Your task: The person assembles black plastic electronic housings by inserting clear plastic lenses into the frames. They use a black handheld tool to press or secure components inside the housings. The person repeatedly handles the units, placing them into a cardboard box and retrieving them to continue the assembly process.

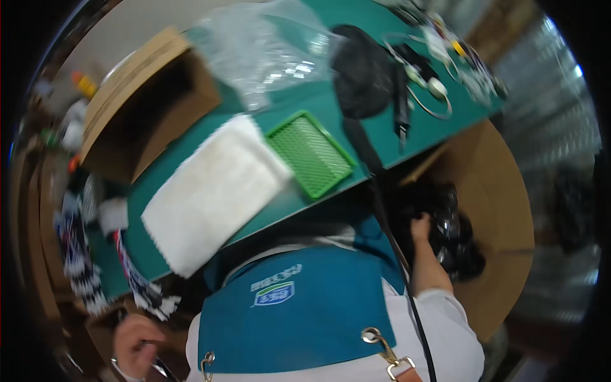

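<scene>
The person at the bench has the right hand down in a big open carton, which stands to the right of the green tray and lower in my view, past the table edge. The fingers are in among dark, glossy things in that carton, too shadowed for me to make out what they are, and I can't tell whether the hand has closed on one or only touches them. The left hand is far off to the left of the tray and nearer the body, blurred, its fingers bent; I can't tell whether it holds anything.

On the green table, a white sheet with a toothed edge lies just left of the tray. Farther left of it sits a brown cardboard box, its open side toward the person. Beyond the tray is a crumpled clear plastic bag; beyond it and to the right lie a round black item, a slim black tool and, farther right, white cables
</scene>
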Available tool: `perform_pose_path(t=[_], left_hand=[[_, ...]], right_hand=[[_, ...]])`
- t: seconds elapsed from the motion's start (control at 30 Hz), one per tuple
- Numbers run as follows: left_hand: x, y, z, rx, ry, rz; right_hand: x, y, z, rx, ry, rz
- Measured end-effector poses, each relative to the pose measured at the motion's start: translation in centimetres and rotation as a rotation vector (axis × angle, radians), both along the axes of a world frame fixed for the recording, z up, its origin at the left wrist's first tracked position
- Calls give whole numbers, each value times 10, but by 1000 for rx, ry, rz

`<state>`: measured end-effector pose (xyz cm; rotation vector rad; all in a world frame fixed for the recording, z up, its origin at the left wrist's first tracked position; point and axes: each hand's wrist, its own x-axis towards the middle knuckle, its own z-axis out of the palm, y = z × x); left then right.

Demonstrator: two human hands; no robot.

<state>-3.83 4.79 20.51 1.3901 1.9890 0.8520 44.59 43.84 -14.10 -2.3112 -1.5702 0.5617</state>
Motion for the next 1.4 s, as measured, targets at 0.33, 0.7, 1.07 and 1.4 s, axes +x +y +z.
perform_pose_path(t=[0.33, 0.7, 1.07, 1.4], left_hand=[[0, 54, -153, -890, 112, 357], [-34, 99, -138, -867, 201, 6], [-27, 65, -188, -891, 301, -39], [-18, 47, -180, -794, 284, -144]], right_hand=[[26, -20, -78, -836, 178, 213], [129, 37, -89, 125, 743, -1440], [166, 63, -126, 45, 1152, -1411], [109, 80, -62, 561, 1277, -1309]])
